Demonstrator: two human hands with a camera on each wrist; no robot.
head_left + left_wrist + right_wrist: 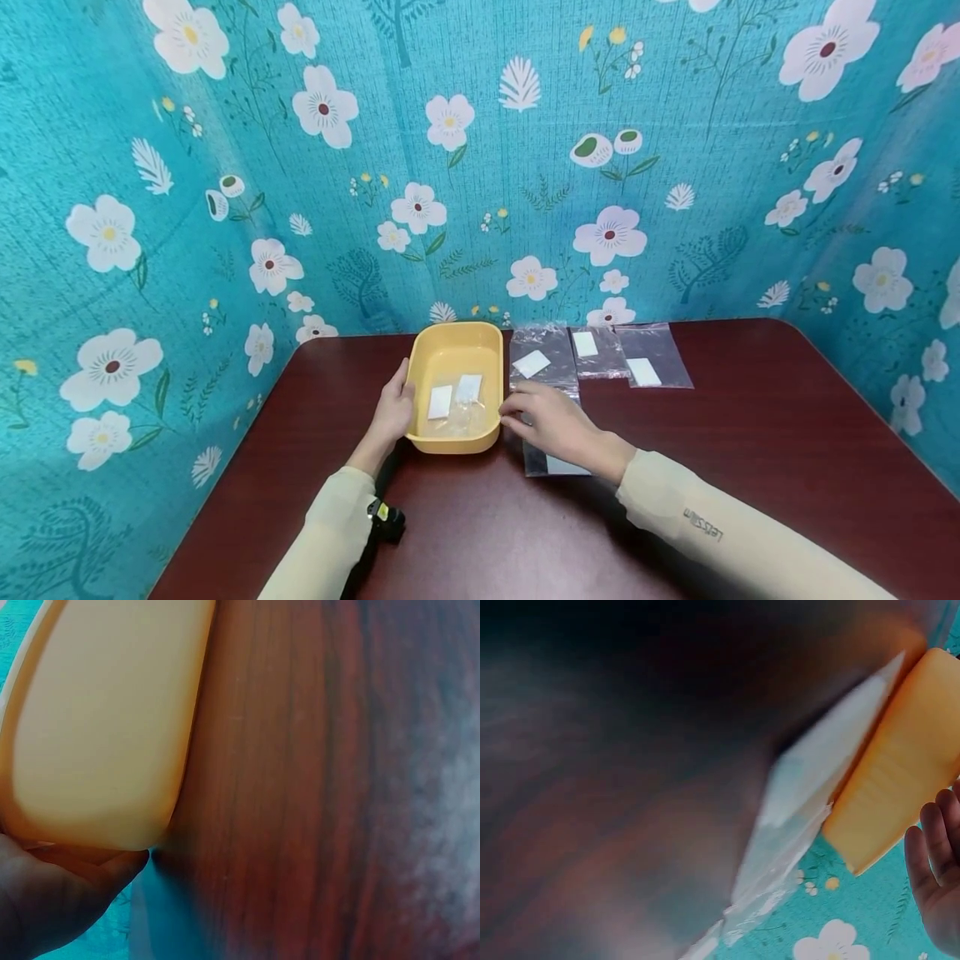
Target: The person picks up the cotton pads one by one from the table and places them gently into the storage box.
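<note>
A yellow plastic tray (457, 329) contains clear plastic bags (457, 427) and two white rectangular pieces (440, 402). My left hand (392, 408) grips the tray's left side, the thumb by the rim and the fingers against the outer wall; part of them is hidden. In the left wrist view, the fingers curl at one corner of the tray (105, 727). At the tray's right rim, my right hand (558, 425) has its fingertips close to the edge, loosely bent. In the right wrist view, its fingers (937, 832) appear beside the tray wall; whether they touch it I cannot tell.
Right of the tray lie clear zip bags with white pieces: a bag (543, 342) at the back, a small bag (600, 362) and another bag (667, 350). One more bag (534, 462) is partly under my right forearm. A floral curtain (480, 167) hangs behind the dark table (750, 433).
</note>
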